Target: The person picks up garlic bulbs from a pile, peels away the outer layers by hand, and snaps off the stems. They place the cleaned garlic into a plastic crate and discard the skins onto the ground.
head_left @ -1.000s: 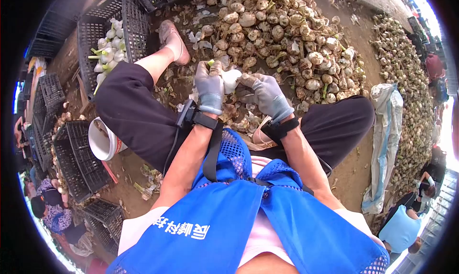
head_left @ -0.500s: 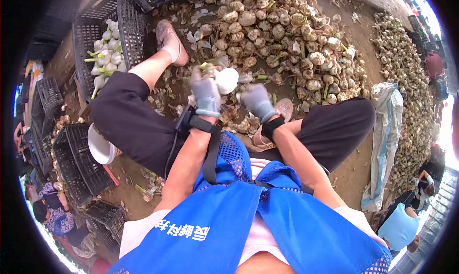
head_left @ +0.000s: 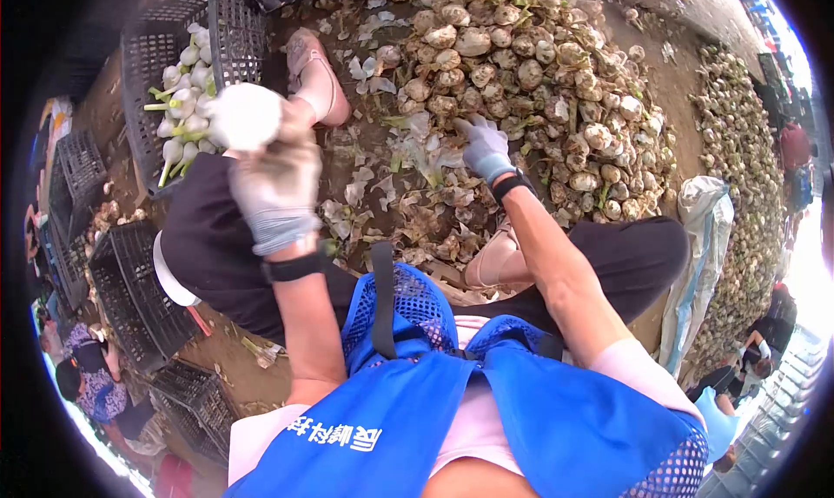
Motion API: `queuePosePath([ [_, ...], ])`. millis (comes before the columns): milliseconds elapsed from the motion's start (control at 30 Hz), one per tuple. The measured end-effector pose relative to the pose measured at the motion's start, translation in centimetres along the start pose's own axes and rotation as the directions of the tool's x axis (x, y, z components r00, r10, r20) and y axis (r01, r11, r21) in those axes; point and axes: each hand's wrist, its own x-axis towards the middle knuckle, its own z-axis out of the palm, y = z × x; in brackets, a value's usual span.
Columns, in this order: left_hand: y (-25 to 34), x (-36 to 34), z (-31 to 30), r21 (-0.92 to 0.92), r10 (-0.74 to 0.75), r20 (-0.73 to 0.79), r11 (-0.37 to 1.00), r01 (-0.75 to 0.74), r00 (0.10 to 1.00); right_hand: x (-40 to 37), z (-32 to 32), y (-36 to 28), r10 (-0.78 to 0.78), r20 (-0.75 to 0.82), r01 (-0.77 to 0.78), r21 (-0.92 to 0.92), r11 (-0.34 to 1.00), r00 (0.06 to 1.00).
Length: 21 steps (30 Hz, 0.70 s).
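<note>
My left hand (head_left: pixel 280 172), in a grey glove and smeared by motion, is closed around a peeled white garlic bulb (head_left: pixel 247 117). It holds the bulb above my knee, beside the black crate (head_left: pixel 236 42) with clean white garlic bulbs (head_left: pixel 184 98) inside. At the near edge of a heap of unpeeled, dirt-brown garlic (head_left: pixel 530 72), my gloved right hand (head_left: pixel 486 146) reaches forward. Its fingers are stretched out and apart, close to the bulbs, and I see nothing in them.
Loose garlic skins (head_left: pixel 417 203) litter the ground between my feet. A white bucket (head_left: pixel 172 272) and black crates (head_left: pixel 139 294) stand at the left. To the right lie a white sack (head_left: pixel 699 246) and a second long garlic heap (head_left: pixel 747 177). Other people sit at both sides.
My left hand has swung left and up with the white garlic bulb, toward the crate. My right hand has moved away from it, forward to the heap's edge.
</note>
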Motion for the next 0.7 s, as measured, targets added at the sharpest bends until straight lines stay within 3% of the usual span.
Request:
queuePosePath([
  [67,0.4,-0.2,3.7,0.007,0.233,0.005,0.972,-0.233,0.972,0.7,1.5,0.1,-0.013,0.125,0.046,-0.268,0.962,0.992],
  [100,0.5,0.0,3.3,-0.001,0.225,0.031,0.974,-0.225,0.974,0.5,2.2,0.4,-0.039,0.088,0.058,-0.219,0.974,0.995],
  [167,-0.5,0.4,0.2,0.344,0.069,-0.030,0.938,-0.054,0.997,1.2,3.3,1.0,-0.021,0.062,0.032,-0.174,0.984,0.998],
  [200,-2.6,0.2,-0.9,0.329,0.051,-0.230,0.944,0.028,0.972,1.6,3.6,1.3,0.012,0.033,-0.007,-0.135,0.991,0.999],
  [233,-4.4,-0.1,-2.6,0.291,-0.106,-0.291,0.937,0.193,0.951,2.6,3.1,1.3,0.084,0.029,-0.080,-0.135,0.988,0.996],
  [300,-6.6,-1.3,-7.0,0.309,-0.047,-0.638,0.899,0.311,0.769,3.0,2.0,2.0,0.087,0.107,-0.079,-0.084,0.993,0.990],
  [333,-7.3,-1.8,-8.6,0.326,-0.002,-0.723,0.881,0.343,0.691,3.1,1.3,2.3,0.084,0.183,-0.079,-0.033,0.996,0.979],
  [367,-7.4,-2.0,-10.1,0.374,0.065,-0.770,0.852,0.367,0.635,3.1,2.8,3.2,0.161,0.093,-0.171,0.102,0.980,0.982],
  [400,-7.6,-2.2,-11.1,0.473,0.154,-0.752,0.804,0.361,0.642,2.6,2.7,3.2,0.161,0.082,-0.169,0.100,0.981,0.983],
  [500,-7.3,-2.0,-13.7,0.574,0.250,-0.720,0.739,0.353,0.647,1.0,3.0,3.0,0.203,0.004,-0.191,0.361,0.913,0.979],
  [533,-7.3,-1.9,-14.6,0.609,0.233,-0.702,0.687,0.397,0.673,0.4,3.0,3.1,0.241,0.059,-0.240,0.473,0.848,0.969],
  [567,-7.3,-1.8,-15.0,0.642,0.212,-0.684,0.629,0.438,0.698,-1.7,-0.3,0.8,0.343,0.242,-0.387,0.798,0.461,0.908],
  [600,-9.5,-1.9,-13.0,0.595,0.272,-0.763,0.649,0.474,0.586,-4.1,-3.8,-1.8,0.327,0.442,-0.451,0.891,-0.051,0.835],
  [667,-11.4,-2.3,-11.0,0.470,0.079,-0.815,0.670,0.574,0.574,-6.3,-5.0,-3.4,0.220,0.375,-0.360,0.927,-0.106,0.900],
  [700,-12.5,-2.9,-8.9,0.445,-0.082,-0.726,0.702,0.556,0.683,-7.3,-5.6,-5.0,0.214,0.197,-0.223,0.970,0.101,0.957],
])
